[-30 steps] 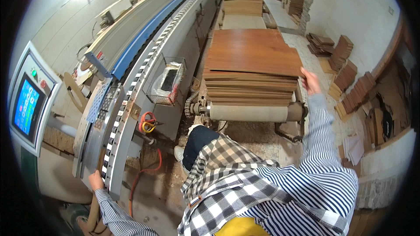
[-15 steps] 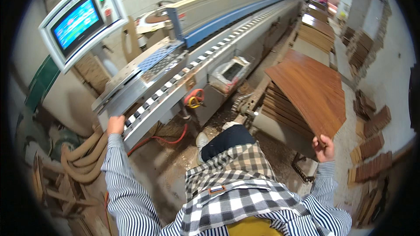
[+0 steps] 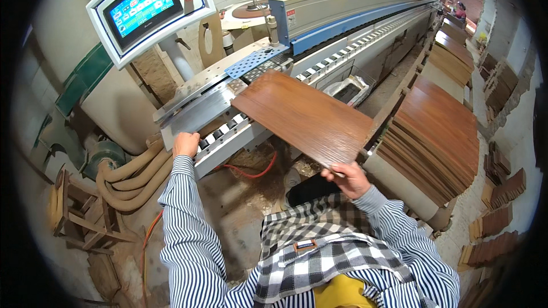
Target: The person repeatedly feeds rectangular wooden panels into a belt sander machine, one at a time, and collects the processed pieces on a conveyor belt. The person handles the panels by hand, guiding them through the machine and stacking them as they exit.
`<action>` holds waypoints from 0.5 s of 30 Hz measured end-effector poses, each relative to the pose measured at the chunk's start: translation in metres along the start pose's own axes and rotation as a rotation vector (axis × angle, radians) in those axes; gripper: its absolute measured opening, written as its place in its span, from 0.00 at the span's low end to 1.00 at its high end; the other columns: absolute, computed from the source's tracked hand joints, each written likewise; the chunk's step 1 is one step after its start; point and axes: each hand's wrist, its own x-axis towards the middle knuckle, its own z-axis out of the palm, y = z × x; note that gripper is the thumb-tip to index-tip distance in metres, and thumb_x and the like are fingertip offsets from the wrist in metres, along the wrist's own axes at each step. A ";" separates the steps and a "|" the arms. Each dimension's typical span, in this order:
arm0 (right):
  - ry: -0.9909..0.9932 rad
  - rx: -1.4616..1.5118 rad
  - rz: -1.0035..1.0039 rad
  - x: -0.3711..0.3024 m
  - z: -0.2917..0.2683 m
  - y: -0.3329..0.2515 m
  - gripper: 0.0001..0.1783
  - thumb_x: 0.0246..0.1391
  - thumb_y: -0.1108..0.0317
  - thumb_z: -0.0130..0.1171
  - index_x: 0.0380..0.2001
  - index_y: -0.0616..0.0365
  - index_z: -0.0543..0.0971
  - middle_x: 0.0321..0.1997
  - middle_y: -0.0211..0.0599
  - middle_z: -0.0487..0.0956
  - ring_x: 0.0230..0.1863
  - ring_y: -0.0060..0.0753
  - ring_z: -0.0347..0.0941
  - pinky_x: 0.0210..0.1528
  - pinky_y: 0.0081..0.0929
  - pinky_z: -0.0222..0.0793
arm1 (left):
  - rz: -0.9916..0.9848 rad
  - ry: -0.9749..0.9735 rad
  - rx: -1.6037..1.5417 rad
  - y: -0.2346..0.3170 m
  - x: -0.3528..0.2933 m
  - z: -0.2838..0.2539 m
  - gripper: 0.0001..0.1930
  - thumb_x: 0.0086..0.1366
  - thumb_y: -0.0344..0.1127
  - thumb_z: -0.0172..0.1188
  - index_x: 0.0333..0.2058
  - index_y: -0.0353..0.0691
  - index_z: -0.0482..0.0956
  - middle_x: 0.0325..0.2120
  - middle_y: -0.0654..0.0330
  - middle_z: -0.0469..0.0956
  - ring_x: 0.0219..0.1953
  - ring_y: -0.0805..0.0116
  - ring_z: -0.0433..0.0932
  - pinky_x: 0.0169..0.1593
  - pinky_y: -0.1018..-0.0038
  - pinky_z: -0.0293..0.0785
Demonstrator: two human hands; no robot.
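A reddish-brown wood-grain board (image 3: 305, 115) slants across the middle, its far left corner over the infeed end of the long edge-banding machine (image 3: 342, 23). My right hand (image 3: 349, 179) pinches the board's near edge, thumb on top. My left hand (image 3: 186, 144) is curled over the near end of the machine bed (image 3: 225, 151), beside the black-and-white roller track (image 3: 220, 132). A blue perforated plate (image 3: 257, 61) lies just past the board's far left corner. To the right of the board stands a stack of similar boards (image 3: 436, 131).
At upper left a control panel (image 3: 145, 8) with a lit screen hangs over the bed. Ribbed hoses (image 3: 128, 185) and a wooden stool frame (image 3: 85, 211) are at left. A red hose (image 3: 251, 172) runs below the bed. More board piles (image 3: 451, 60) line the right side.
My right hand has drawn the board leftward off the stack and across to the machine. The view has shifted left; my left hand stays at the end of the bed.
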 end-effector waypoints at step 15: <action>-0.549 -0.246 0.172 0.080 0.095 0.064 0.19 0.52 0.66 0.55 0.46 0.63 0.70 0.37 0.33 0.77 0.36 0.20 0.70 0.41 0.19 0.67 | -0.086 -0.049 -0.002 0.004 -0.001 -0.001 0.17 0.49 0.44 0.49 0.25 0.39 0.81 0.30 0.44 0.76 0.36 0.49 0.75 0.42 0.62 0.69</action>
